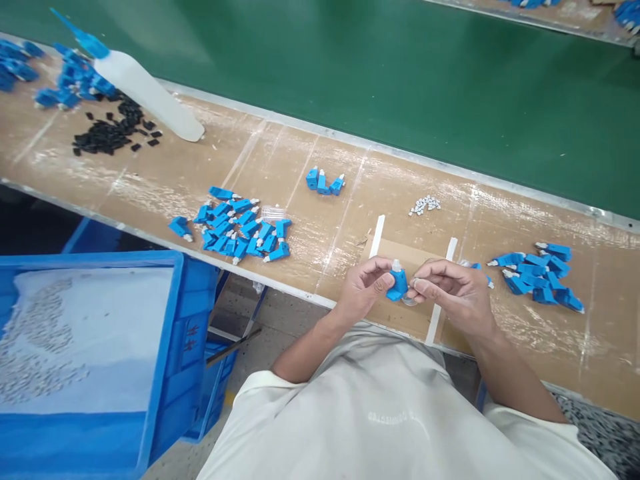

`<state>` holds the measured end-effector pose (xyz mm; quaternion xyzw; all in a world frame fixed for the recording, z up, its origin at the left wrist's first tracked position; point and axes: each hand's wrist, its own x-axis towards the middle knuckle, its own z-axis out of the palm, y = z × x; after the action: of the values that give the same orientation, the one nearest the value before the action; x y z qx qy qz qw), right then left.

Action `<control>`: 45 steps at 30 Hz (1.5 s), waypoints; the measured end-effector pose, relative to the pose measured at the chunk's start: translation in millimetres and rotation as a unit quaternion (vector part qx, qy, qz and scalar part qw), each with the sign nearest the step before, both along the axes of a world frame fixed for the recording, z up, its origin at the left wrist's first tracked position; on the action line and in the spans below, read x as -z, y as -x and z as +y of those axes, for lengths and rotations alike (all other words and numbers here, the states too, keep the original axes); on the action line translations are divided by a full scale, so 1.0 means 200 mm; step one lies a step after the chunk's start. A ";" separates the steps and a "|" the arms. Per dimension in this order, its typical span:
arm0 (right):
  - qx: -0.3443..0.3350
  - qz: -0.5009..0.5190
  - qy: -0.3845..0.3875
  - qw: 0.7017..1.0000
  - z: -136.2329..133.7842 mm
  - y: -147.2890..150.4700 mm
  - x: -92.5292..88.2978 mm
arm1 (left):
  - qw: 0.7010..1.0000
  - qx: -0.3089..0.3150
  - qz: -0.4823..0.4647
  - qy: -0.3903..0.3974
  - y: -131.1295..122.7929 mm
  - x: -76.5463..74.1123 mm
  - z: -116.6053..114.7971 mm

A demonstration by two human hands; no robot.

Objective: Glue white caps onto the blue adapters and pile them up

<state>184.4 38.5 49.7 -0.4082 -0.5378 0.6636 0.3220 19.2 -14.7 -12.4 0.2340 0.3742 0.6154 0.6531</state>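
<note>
Between the thumb and fingers of my left hand [364, 285] is a small blue plastic part [397, 285] with a white tip pointing up. My right hand [455, 290] is beside it, thumb and index finger pinched close to the part's right side; whatever they hold is too small to make out. Both hands are over a cardboard sheet [407, 253] edged by white tape strips. Beyond them lies a little pile of small white pieces [425, 205]. More blue parts [543, 273] are heaped to the right of my right hand.
Blue parts [240, 223] lie grouped to the left, with three more [325, 181] farther back. Black pieces [107, 132] and a white squeeze bottle [150, 93] are at the far left. A blue crate [167, 360] stands below the bench edge. Behind runs a green belt [375, 80].
</note>
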 end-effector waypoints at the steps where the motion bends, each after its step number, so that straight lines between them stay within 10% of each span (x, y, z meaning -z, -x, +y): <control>1: 0.002 -0.002 0.002 1.000 0.00 0.00 0.00 | 1.000 0.001 0.011 -0.008 0.00 0.00 0.00; 21: 0.028 -0.026 -0.052 0.998 -0.01 0.03 -0.01 | 0.998 -0.021 0.054 -0.018 -0.01 -0.03 -0.01; 34: -0.037 0.051 0.179 0.982 0.07 0.01 0.02 | 0.998 0.067 0.000 0.013 0.00 -0.08 0.00; 45: -0.039 0.078 0.195 0.977 0.03 0.00 -0.05 | 0.995 0.100 0.016 -0.015 0.01 -0.23 0.00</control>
<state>185.2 44.7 58.8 -0.3888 -0.3871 0.7976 0.2507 18.0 -15.6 32.6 0.2894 0.3503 0.5488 0.7017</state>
